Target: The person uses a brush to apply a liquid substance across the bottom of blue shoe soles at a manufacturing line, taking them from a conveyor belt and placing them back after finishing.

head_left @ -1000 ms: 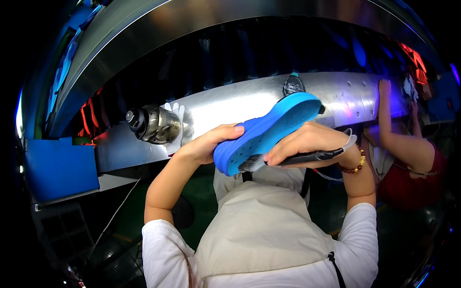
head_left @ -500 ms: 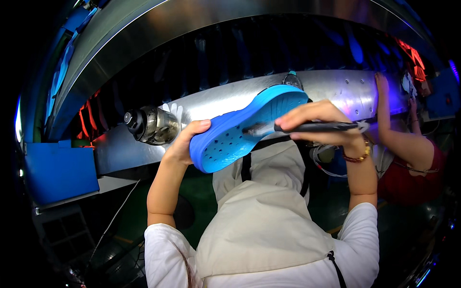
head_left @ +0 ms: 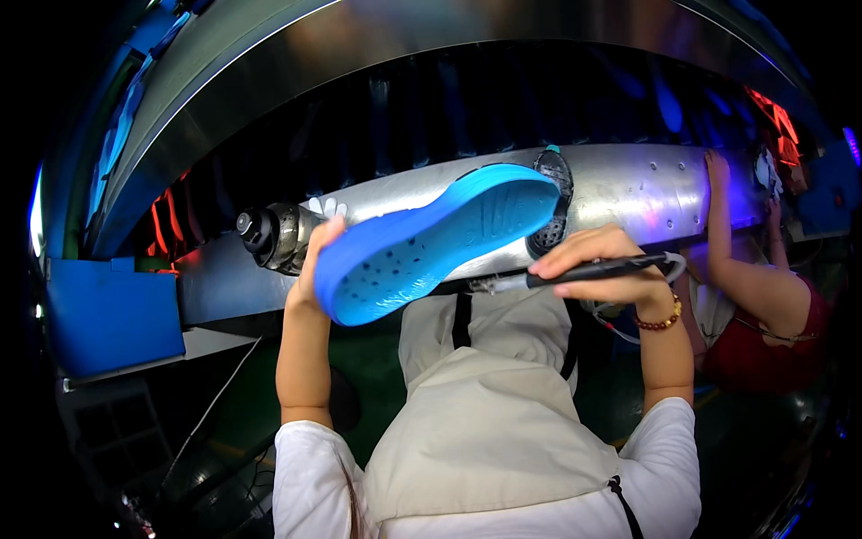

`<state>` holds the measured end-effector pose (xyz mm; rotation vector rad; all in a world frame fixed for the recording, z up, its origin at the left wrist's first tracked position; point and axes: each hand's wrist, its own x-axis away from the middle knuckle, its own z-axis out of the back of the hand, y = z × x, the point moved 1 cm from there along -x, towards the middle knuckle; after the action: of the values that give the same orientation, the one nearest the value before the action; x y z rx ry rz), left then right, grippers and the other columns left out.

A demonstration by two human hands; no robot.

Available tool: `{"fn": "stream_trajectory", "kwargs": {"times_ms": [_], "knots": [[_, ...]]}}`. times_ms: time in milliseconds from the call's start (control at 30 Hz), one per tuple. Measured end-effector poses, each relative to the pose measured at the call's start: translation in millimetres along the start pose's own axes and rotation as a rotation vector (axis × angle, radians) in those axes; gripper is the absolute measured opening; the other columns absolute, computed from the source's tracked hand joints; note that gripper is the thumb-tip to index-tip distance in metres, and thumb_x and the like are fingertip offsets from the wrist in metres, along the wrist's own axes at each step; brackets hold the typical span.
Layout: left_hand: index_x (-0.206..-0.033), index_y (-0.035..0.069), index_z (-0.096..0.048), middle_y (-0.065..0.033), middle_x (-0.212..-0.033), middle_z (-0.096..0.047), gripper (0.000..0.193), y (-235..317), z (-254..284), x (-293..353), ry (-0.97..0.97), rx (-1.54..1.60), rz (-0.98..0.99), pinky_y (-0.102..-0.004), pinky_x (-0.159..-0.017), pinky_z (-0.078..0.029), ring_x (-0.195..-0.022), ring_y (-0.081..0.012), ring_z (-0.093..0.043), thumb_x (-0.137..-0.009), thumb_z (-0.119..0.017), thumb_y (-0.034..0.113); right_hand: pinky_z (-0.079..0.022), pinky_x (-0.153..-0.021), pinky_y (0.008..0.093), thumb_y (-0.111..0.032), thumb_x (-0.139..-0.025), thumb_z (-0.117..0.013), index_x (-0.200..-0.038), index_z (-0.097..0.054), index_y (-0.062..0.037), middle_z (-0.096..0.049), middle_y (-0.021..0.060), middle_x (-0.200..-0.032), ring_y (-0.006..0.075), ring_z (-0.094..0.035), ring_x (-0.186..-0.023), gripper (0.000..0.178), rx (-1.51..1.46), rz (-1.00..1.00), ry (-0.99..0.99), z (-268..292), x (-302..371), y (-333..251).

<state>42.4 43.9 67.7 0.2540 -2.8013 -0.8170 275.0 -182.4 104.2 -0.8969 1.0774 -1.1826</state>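
My left hand [head_left: 316, 256] grips a blue shoe sole [head_left: 431, 242] by its left end, thumb on the rim. The sole is tilted so its lighter blue inner face, dotted with small holes, shows; part of that face looks wet and shiny. In my right hand [head_left: 615, 265] is a brush [head_left: 584, 273] with a black handle and a pale tube at its back end. Its bristles are just below the sole's near edge, apart from it. Behind the sole's right end, a dark shoe part with a perforated face [head_left: 549, 235] lies on the metal ledge.
The metal ledge [head_left: 620, 184] runs across in front of me, with dark slats beyond it. A dark bottle-like container [head_left: 269, 235] lies at the left by a blue box [head_left: 112, 319]. At the right, a co-worker's arm [head_left: 750, 256] reaches onto the ledge.
The brush has come off the sole's inner face and moved down toward me. The sole has shifted left and tipped, uncovering more of the dark shoe part behind it.
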Motion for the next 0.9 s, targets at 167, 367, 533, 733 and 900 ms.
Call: {"fn": "stream_trajectory", "kwargs": {"times_ms": [167, 367, 533, 733, 900], "knots": [[-0.127, 0.006, -0.038, -0.0123, -0.129, -0.042, 0.064, -48, 26, -43, 0.054, 0.036, -0.219, -0.0512, -0.096, -0.033, -0.115, -0.0356, -0.042, -0.083, -0.041, 0.051, -0.046, -0.076, 0.0287, -0.004, -0.068, -0.065, -0.087, -0.066, -0.0007, -0.064, 0.013, -0.087, 0.0227, -0.059, -0.087, 0.019, -0.206, -0.018, 0.309, -22, -16, 5], [-0.128, 0.006, -0.035, -0.0213, -0.121, -0.045, 0.092, -111, 24, -66, -0.111, 0.353, 0.034, -0.0494, -0.094, -0.036, -0.11, -0.0338, -0.047, -0.074, -0.012, 0.077, -0.047, -0.072, 0.0261, -0.006, -0.068, -0.066, -0.083, -0.065, 0.0001, -0.063, 0.012, -0.084, 0.0182, -0.06, -0.08, 0.016, -0.094, -0.22, 0.352, -45, -26, 51], [-0.123, 0.004, -0.04, -0.0186, -0.113, -0.051, 0.092, -101, 6, -71, 0.145, 0.206, -0.061, -0.0466, -0.09, -0.04, -0.105, -0.0318, -0.05, -0.074, -0.011, 0.076, -0.045, -0.061, 0.0317, -0.002, -0.062, -0.063, -0.076, -0.061, -0.0026, -0.059, 0.0107, -0.073, 0.0246, -0.057, -0.068, 0.014, 0.444, 0.275, 0.348, -63, -34, 34], [-0.122, 0.005, -0.041, -0.0177, -0.11, -0.052, 0.091, -70, 2, -50, 0.152, 0.161, -0.204, -0.0467, -0.087, -0.043, -0.104, -0.0327, -0.051, -0.074, -0.013, 0.077, -0.046, -0.066, 0.03, -0.005, -0.063, -0.064, -0.076, -0.061, -0.004, -0.062, 0.0081, -0.078, 0.0212, -0.06, -0.074, 0.013, 0.317, 0.24, -0.106, -62, -17, -17], [-0.125, 0.009, -0.039, -0.0204, -0.108, -0.053, 0.086, -65, -28, -56, 0.098, 0.223, -0.226, -0.0515, -0.087, -0.041, -0.103, -0.0393, -0.05, -0.075, -0.017, 0.075, -0.047, -0.072, 0.0331, -0.001, -0.064, -0.065, -0.083, -0.063, -0.0011, -0.063, 0.0104, -0.083, 0.024, -0.06, -0.079, 0.019, 0.248, 0.245, 0.276, -56, -39, -7]]}}
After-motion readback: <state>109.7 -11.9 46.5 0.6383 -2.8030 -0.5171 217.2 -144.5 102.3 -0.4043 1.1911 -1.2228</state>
